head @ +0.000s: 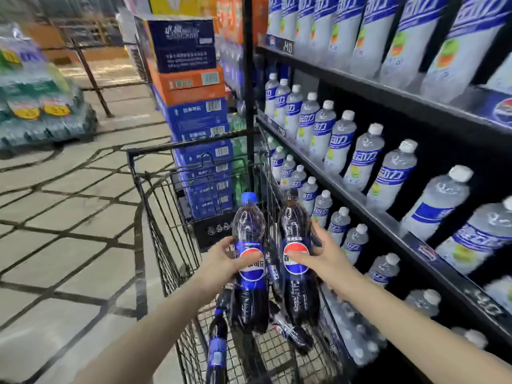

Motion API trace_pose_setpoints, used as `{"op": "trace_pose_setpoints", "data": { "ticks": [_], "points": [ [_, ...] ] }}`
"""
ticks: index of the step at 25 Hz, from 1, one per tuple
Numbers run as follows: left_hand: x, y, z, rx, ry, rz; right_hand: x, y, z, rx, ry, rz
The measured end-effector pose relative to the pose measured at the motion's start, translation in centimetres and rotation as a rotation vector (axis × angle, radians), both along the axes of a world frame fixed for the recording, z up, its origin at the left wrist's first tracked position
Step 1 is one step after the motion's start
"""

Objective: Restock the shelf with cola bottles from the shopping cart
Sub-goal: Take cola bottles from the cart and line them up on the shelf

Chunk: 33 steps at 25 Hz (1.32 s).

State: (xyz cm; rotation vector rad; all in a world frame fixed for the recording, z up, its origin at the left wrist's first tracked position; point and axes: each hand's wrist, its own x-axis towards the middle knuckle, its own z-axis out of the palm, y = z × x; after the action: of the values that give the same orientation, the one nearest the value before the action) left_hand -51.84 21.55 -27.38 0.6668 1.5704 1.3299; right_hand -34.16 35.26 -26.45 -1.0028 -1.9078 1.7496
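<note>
- A shop aisle; tiled floor [69, 217] lies open to the left of the cart [155, 173], with a pallet of wrapped bottle packs [41, 106] far left and well apart from it; a stack of boxes [194, 112] stands just beyond the cart's front rim.
- The shelf [360, 195] runs along the right, its black edges slanting down the frame; each tier shown is filled with pale bottles [340, 139] in rows right up to the front lip; the cart's right side stands just beside the shelf's corner post [248, 92].
- The left hand [224, 261] grips a blue-capped cola bottle [250, 245] at its label, thumb across the front, the other fingers curled behind and hidden; the bottle is upright, raised above the cart's basket.
- The right hand [318, 253] grips a black-capped cola bottle [296, 259] at its label, thumb across the front, fingers wrapped round the far side; it is upright too, just beside the first, a narrow gap between them.
- Both bottles hang over the cart's right half, near the lower tiers.
- More cola bottles [219, 342] lie on their sides on the cart's wire floor, beneath the two that are held; some lean at the near left corner.
</note>
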Motion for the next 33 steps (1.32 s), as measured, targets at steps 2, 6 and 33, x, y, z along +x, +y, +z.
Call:
{"op": "trace_pose_setpoints", "data": {
  "ticks": [2,6,33],
  "points": [
    [1.4,-0.3,1.7,0.044,-0.009,-0.080,2.5,-1.6,1.6,0.020,0.043,-0.067],
    [5.1,0.3,4.1,0.090,-0.040,-0.215,8.1,-4.9,4.5,0.014,0.113,-0.230],
    [61.9,-11.7,7.8,0.155,-0.142,-1.392,59.3,-42.7,10.3,0.070,0.133,-1.422]
  ]
}}
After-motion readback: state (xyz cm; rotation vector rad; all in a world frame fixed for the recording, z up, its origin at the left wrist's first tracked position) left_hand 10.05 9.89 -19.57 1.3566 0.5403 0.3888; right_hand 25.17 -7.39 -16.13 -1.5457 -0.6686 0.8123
